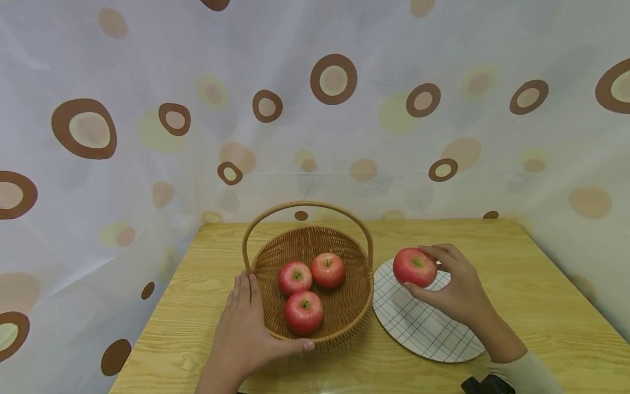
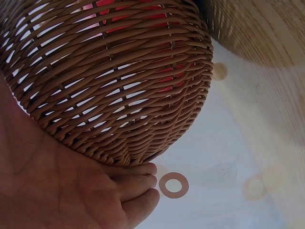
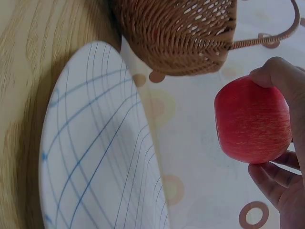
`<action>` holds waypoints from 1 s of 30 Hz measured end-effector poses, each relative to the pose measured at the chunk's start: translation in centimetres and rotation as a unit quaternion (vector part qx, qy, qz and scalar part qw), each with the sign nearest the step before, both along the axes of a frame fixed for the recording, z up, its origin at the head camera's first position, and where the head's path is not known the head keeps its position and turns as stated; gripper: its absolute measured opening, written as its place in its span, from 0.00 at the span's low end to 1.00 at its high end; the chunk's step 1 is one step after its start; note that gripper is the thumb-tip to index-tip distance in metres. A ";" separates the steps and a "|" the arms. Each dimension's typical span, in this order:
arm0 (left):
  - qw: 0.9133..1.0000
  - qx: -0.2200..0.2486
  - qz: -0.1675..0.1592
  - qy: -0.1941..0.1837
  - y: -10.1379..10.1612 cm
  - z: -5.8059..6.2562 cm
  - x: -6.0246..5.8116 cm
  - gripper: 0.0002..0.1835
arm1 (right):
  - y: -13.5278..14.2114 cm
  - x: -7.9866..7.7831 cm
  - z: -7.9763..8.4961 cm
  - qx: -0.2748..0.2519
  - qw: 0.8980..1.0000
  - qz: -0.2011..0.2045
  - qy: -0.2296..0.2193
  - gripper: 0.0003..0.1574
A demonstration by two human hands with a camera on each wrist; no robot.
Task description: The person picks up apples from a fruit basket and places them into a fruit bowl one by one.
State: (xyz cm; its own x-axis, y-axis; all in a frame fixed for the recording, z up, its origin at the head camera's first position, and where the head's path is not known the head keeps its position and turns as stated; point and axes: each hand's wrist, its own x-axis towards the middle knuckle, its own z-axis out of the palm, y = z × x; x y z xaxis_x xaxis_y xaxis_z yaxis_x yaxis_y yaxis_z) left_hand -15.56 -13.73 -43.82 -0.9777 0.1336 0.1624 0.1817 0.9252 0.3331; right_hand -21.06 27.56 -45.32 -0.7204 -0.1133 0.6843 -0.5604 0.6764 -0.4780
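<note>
Three apples (image 1: 303,313) are already lying in the wicker basket (image 1: 344,307) on the table (image 1: 546,301). A fourth apple (image 1: 413,269) is hanging above the plate (image 1: 435,336), touching neither plate nor basket, so its placing is seemingly being left undone; no further apple is showing. The right hand (image 1: 460,290) is grasping it between thumb and fingers; the left hand (image 1: 246,325) is resting against the basket's side with straight fingers, thumb spreading along the near rim.

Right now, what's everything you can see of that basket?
The basket is brown, woven like wicker, rounded, with one tall arched handle. It sits on the wood-grained table, opening upward, left of the checked plate. Three red apples lie inside. The left hand touches its left side and near rim.
</note>
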 end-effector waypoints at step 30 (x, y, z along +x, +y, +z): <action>1.000 0.009 0.003 0.012 0.0 -0.3 0.0 0.95 | 5.1 -2.5 -2.5 0.049 0.988 -0.081 -0.123 0.46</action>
State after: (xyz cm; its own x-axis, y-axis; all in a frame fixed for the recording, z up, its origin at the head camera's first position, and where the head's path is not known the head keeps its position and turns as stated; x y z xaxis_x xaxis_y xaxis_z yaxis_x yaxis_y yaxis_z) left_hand -15.52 -13.73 -44.10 -0.9743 0.1246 0.1875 0.1841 0.9204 0.3451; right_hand -23.52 32.61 -47.79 -0.8779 -0.0410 0.4771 -0.3164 0.7976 -0.5135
